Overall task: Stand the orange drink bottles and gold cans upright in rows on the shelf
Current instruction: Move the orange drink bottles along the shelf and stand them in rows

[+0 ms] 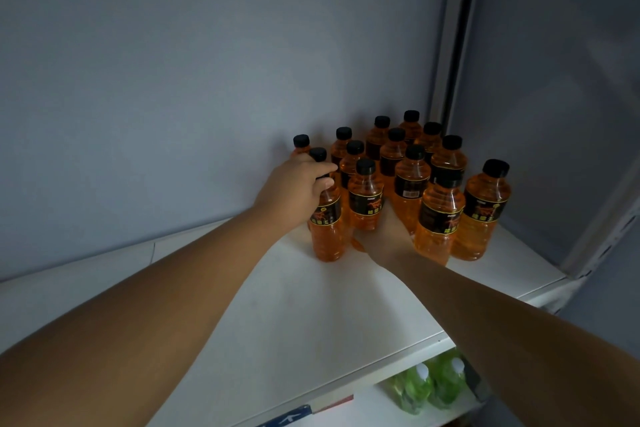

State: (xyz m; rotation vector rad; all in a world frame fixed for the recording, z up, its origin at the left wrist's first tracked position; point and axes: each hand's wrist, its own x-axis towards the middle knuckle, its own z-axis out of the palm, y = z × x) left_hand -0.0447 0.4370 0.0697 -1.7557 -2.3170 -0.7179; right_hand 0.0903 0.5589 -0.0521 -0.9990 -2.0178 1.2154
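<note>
Several orange drink bottles with black caps and dark labels stand upright in rows at the back right of the white shelf (294,305). My left hand (298,189) grips the neck of the front-left bottle (327,229), fingers curled round it just under the cap. My right hand (388,236) reaches in between the bottles, behind the front bottle (438,218); its fingers are hidden by the bottles. Another bottle (483,208) stands at the far right front. No gold cans are in view.
A grey back wall (207,80) and a metal upright (446,45) close the shelf at the back and right. On a lower shelf, green bottles (429,388) with white caps stand at the bottom right. A blue and red price strip (304,416) runs along the shelf's front edge.
</note>
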